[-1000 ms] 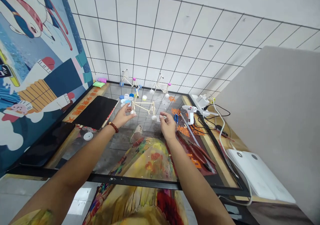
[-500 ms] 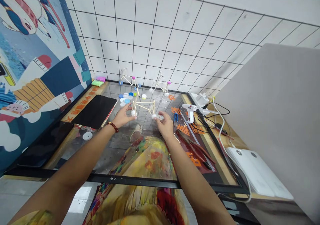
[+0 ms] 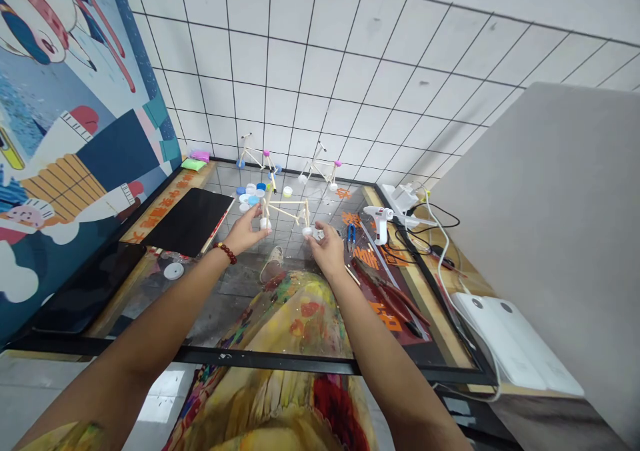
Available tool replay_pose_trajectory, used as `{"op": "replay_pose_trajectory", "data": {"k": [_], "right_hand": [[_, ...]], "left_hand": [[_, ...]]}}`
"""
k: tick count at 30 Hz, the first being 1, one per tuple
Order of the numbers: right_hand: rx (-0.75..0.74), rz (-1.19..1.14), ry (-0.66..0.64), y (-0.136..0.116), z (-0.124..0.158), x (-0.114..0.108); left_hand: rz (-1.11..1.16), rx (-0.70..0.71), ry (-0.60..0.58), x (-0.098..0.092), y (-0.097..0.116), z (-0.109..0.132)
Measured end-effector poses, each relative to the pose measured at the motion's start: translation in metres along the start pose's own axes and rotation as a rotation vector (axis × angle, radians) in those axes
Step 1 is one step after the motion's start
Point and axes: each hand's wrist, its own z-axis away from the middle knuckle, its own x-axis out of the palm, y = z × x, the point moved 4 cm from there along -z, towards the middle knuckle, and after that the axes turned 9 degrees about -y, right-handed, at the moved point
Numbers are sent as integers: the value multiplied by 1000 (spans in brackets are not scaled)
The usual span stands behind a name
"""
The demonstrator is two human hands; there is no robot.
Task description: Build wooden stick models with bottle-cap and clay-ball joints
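Note:
A small model bicycle [image 3: 286, 204] of pale sticks, with white bottle caps for wheels, stands between my hands over the glass tabletop. My left hand [image 3: 244, 233] has its thumb and fingers around the left cap wheel [image 3: 265, 224]. On the other side, my right hand [image 3: 327, 247] pinches at the right cap wheel [image 3: 307, 231]; its fingertips partly cover a whitish piece there. Behind stand two similar stick models, one with blue wheels [image 3: 256, 159] and one with white wheels [image 3: 318, 169]. Both carry a pink top piece.
Loose blue and white bottle caps [image 3: 253, 199] lie beyond my left hand. To the right are blue-handled snips [image 3: 351, 235], a white glue gun [image 3: 380, 221], red-handled pliers [image 3: 395, 297] and cables. At left lie a black board [image 3: 193, 223] and a white disc [image 3: 174, 271]. A gridded wall rises behind.
The camera view has shifted slightly. Both hands stay at the model's wheels, with the model tilted a little differently at most.

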Motion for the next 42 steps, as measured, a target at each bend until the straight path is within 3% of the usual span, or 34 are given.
{"op": "replay_pose_trajectory", "data": {"k": [12,24,42], "right_hand": [[-4,0,4,0,0,0],[0,16,-9,-2,0,0],[2,3,-30,-3,2,-1]], "left_hand": [[10,34,75,-4,5,0],[8,-8,28,-2,-2,-1],[-45,-21,-2,-1,5,2]]}}
